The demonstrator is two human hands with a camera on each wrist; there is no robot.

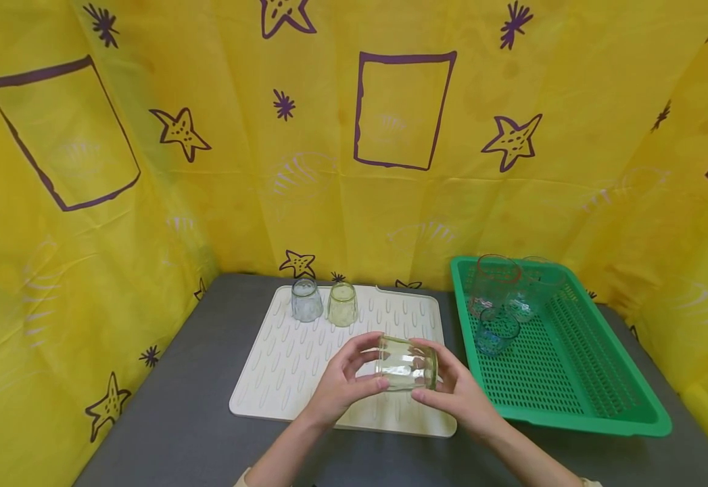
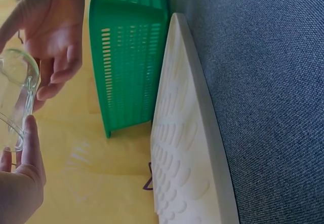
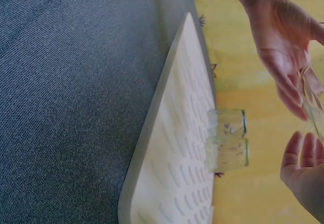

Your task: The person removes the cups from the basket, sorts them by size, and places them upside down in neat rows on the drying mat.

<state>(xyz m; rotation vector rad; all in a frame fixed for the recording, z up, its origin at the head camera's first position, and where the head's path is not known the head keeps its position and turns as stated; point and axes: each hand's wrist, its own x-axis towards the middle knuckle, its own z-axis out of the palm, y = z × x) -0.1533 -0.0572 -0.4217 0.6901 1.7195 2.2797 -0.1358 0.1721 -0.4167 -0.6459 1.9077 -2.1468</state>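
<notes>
Over the front part of the mat, both hands hold a pale yellow-green glass (image 1: 407, 365) lying on its side in the air. My left hand (image 1: 347, 379) grips the end at the left, thumb in front and fingers behind. At the other end my right hand (image 1: 460, 396) has its thumb low and its fingers round the far side. The left wrist view shows the glass (image 2: 15, 92) between the two hands. Farther back on the white drying mat (image 1: 293, 372), a bluish glass (image 1: 307, 301) and a yellowish glass (image 1: 343, 304) stand side by side, upside down.
To the right of the mat is a green perforated basket (image 1: 597, 419). Inside, toward its back left, are a blue glass (image 1: 497, 333), a red-rimmed clear glass (image 1: 493, 284) and another clear glass (image 1: 542, 281). A yellow patterned cloth (image 1: 329, 203) hangs behind the grey table (image 1: 171, 406).
</notes>
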